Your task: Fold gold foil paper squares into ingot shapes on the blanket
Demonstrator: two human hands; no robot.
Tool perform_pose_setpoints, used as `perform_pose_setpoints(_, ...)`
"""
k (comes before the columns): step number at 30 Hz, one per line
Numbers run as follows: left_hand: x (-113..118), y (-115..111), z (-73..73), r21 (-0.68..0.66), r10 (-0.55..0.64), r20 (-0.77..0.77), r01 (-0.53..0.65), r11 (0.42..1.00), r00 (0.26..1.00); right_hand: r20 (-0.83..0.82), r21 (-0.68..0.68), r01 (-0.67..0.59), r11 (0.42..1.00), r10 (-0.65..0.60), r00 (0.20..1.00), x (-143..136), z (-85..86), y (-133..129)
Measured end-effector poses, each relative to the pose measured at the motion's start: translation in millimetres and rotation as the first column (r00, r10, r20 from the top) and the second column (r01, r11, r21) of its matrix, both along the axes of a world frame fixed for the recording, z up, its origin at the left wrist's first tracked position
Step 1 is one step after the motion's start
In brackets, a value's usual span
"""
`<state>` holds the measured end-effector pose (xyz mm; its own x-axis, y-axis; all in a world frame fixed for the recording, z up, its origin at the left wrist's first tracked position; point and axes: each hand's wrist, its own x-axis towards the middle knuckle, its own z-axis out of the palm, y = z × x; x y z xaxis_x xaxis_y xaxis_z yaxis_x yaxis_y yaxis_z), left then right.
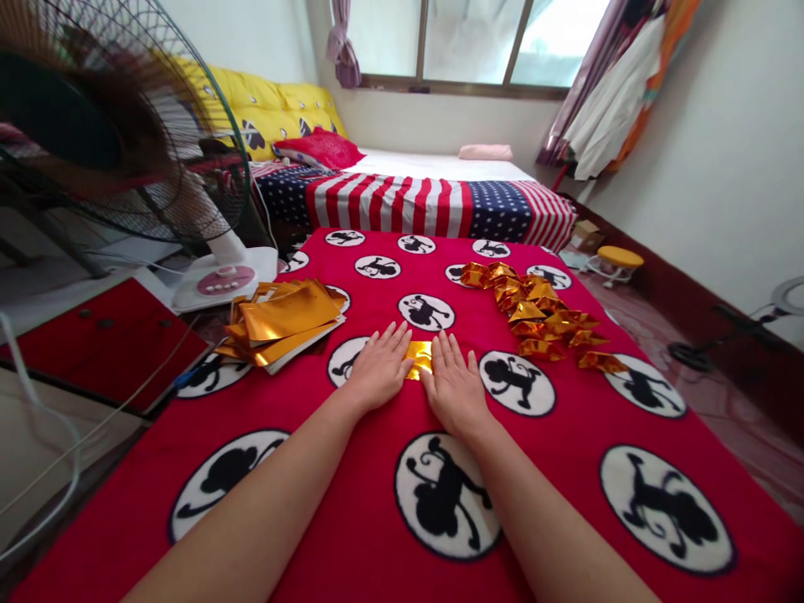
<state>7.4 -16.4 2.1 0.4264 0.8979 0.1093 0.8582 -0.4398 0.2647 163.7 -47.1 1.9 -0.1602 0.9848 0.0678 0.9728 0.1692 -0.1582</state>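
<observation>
Between my two hands a small piece of shiny gold foil paper lies flat on the red cloth. My left hand rests on its left side, palm down, fingers stretched out. On the right side my right hand lies flat too, its fingers straight and the thumb near the paper's lower edge. Both hands cover the paper's ends, so its full outline is hidden. To the left sits a loose stack of gold foil sheets. Several folded gold foil ingots stand in a cluster to the right.
A fan on a white base stands at the left, beside a red-topped box. Behind the cloth is a bed with a striped, starred cover. A yellow stool stands on the floor at the right.
</observation>
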Motion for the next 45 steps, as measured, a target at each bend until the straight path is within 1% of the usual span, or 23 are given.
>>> perform_pose_setpoints(2, -1.6, -0.5, 1.3, 0.014, 0.013, -0.016, -0.013, 1.000, 1.000, -0.022, 0.034, 0.016, 0.999, -0.015, 1.000, -0.1, 1.5, -1.6)
perform_pose_setpoints(4, -0.7, -1.5, 2.3, 0.025, 0.022, -0.031, -0.021, 0.999, 0.999, -0.054, 0.116, 0.022, 0.993, -0.016, 0.998, -3.4, 5.1, -4.6)
perform_pose_setpoints(5, 0.1, -1.8, 2.6, 0.025, 0.025, -0.042, -0.024, 0.999, 0.999, -0.073, 0.160, 0.006, 0.987, 0.005, 0.997, -6.3, 7.1, -6.4)
perform_pose_setpoints(7, 1.3, -1.6, 2.8, 0.013, 0.020, -0.065, -0.020, 1.000, 0.998, -0.111, 0.197, -0.089, 0.976, 0.112, 0.987, -13.9, 9.6, -9.6)
perform_pose_setpoints(9, 1.3, -0.9, 3.2, -0.004, 0.004, -0.081, -0.004, 1.000, 0.997, -0.151, 0.124, -0.208, 0.970, 0.225, 0.963, -20.6, 9.5, -11.3)
perform_pose_setpoints(11, 0.1, -0.3, 3.7, -0.009, -0.007, -0.090, 0.006, 1.000, 0.996, -0.164, 0.052, -0.243, 0.969, 0.249, 0.955, -23.2, 7.2, -11.2)
perform_pose_setpoints(14, -3.9, -0.6, 4.6, 0.011, 0.019, -0.085, -0.018, 1.000, 0.996, -0.120, 0.012, -0.176, 0.984, 0.176, 0.977, -17.3, 3.7, -9.2)
perform_pose_setpoints(17, -10.0, -1.2, 4.3, 0.034, 0.076, -0.066, -0.074, 0.997, 0.995, -0.062, -0.006, -0.092, 0.996, 0.091, 0.994, -6.9, 2.6, -7.7)
perform_pose_setpoints(23, -13.8, -0.6, 0.2, 0.081, 0.222, -0.056, -0.217, 0.973, 0.973, -0.009, 0.021, -0.031, 0.999, 0.031, 0.999, -3.7, -1.7, -6.6)
perform_pose_setpoints(25, -11.9, 0.1, 0.9, 0.127, 0.266, 0.001, -0.264, 0.956, 0.964, -0.004, 0.035, -0.022, 0.999, 0.022, 1.000, -5.9, -4.1, -6.1)
perform_pose_setpoints(27, -9.1, -0.1, 3.9, 0.183, 0.249, 0.111, -0.266, 0.946, 0.962, -0.002, 0.046, -0.016, 0.999, 0.016, 1.000, -7.4, -5.7, -5.7)
perform_pose_setpoints(28, -7.4, -1.0, 6.0, 0.203, 0.197, 0.176, -0.231, 0.951, 0.965, -0.002, 0.049, -0.014, 0.999, 0.014, 1.000, -7.8, -6.0, -5.7)
perform_pose_setpoints(29, -5.2, -2.5, 8.2, 0.210, 0.113, 0.237, -0.164, 0.964, 0.965, -0.003, 0.049, -0.012, 0.999, 0.012, 1.000, -8.0, -5.9, -5.6)
perform_pose_setpoints(31, 0.3, -7.0, 11.7, 0.163, -0.102, 0.327, 0.051, 0.985, 0.940, -0.004, 0.043, -0.010, 0.999, 0.011, 1.000, -7.9, -4.6, -5.9)
perform_pose_setpoints(32, 3.1, -9.6, 12.6, 0.113, -0.203, 0.337, 0.174, 0.978, 0.919, -0.003, 0.033, -0.016, 0.999, 0.016, 1.000, -7.7, -3.5, -6.1)
perform_pose_setpoints(33, 5.7, -11.9, 12.8, 0.065, -0.273, 0.320, 0.266, 0.962, 0.907, -0.001, 0.019, -0.022, 1.000, 0.022, 1.000, -7.5, -2.5, -6.4)
perform_pose_setpoints(34, 7.4, -13.4, 12.2, 0.024, -0.311, 0.281, 0.317, 0.948, 0.908, -0.001, 0.004, -0.026, 1.000, 0.026, 1.000, -7.3, -1.5, -6.6)
perform_pose_setpoints(35, 7.9, -14.0, 11.1, -0.008, -0.317, 0.232, 0.328, 0.945, 0.920, -0.001, -0.007, -0.029, 1.000, 0.029, 1.000, -7.0, -0.8, -6.8)
perform_pose_setpoints(36, 6.8, -13.4, 9.4, -0.026, -0.294, 0.177, 0.303, 0.953, 0.939, -0.005, -0.011, -0.028, 1.000, 0.028, 1.000, -6.8, -0.4, -6.9)
perform_pose_setpoints(38, 0.2, -8.6, 5.3, -0.024, -0.192, 0.090, 0.195, 0.981, 0.977, -0.023, 0.004, -0.023, 1.000, 0.023, 0.999, -6.3, -0.5, -7.0)
perform_pose_setpoints(40, -10.3, -1.0, 1.1, 0.006, -0.090, 0.045, 0.090, 0.996, 0.995, -0.053, 0.032, -0.026, 0.999, 0.028, 0.998, -5.6, -1.5, -6.7)
perform_pose_setpoints(43, -24.5, 8.6, -2.9, 0.058, 0.032, 0.052, -0.035, 0.998, 0.998, -0.123, 0.052, -0.033, 0.998, 0.039, 0.992, -3.7, -2.7, -5.4)
perform_pose_setpoints(45, -29.3, 11.2, -3.4, 0.075, 0.053, 0.089, -0.060, 0.995, 0.995, -0.190, 0.069, -0.010, 0.998, 0.023, 0.981, -2.3, -3.2, -3.9)
